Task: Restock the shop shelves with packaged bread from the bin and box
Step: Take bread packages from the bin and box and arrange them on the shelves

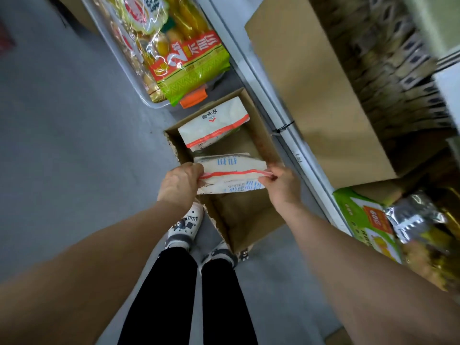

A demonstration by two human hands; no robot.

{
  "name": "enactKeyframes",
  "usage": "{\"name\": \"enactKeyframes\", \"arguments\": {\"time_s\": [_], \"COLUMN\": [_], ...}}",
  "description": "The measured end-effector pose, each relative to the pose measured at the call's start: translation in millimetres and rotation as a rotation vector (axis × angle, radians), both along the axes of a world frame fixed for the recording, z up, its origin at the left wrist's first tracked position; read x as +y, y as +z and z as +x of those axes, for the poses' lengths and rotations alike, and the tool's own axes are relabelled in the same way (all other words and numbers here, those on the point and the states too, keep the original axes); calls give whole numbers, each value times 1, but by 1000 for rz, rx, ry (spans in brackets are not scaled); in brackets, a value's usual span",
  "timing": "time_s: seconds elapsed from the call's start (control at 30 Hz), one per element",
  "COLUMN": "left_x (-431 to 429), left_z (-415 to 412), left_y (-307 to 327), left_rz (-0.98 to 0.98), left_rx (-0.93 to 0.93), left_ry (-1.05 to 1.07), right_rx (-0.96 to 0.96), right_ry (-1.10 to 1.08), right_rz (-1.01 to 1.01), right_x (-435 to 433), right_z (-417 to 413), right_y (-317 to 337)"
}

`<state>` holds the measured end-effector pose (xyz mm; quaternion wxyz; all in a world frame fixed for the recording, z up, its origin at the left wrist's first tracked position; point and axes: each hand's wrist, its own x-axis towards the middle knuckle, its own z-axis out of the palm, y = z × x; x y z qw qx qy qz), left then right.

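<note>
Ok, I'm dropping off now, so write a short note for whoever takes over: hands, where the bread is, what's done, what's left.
Left hand and right hand each pinch an end of a white red-striped pack, held over the cardboard box on the floor.
A second white pack lies in the box; the clear bin beyond holds bagged bread.
Done: box nearly empty.
Left: put the held pack on the shelf at right, then the last boxed one, then the bin.

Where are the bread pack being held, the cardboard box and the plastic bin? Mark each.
bread pack (231, 173): head view, red stripe.
cardboard box (249, 220): head view, bare inner floor.
plastic bin (151, 103): head view, near corner rim.
</note>
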<state>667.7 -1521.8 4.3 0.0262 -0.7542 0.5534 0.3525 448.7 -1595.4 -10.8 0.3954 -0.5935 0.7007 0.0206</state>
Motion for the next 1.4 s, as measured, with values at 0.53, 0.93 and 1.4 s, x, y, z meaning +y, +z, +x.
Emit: {"name": "enactKeyframes", "arguments": {"time_s": [0.53,0.93,1.4], "left_x": [-30,-76,-122], "left_z": [7,-25,-71], "left_y": [245,430,590], "left_rz": [-124,-466,-571], "left_rx": [30,28,731], "left_ry": [-272,-482,-218], "right_rx": [-206,-290,-463], "right_ry": [-165,-347,-714], "right_rz": [30,-337,-629], "right_x": [43,46,39], "right_z": [-25,-45,-84], "right_y": [255,450,618]}}
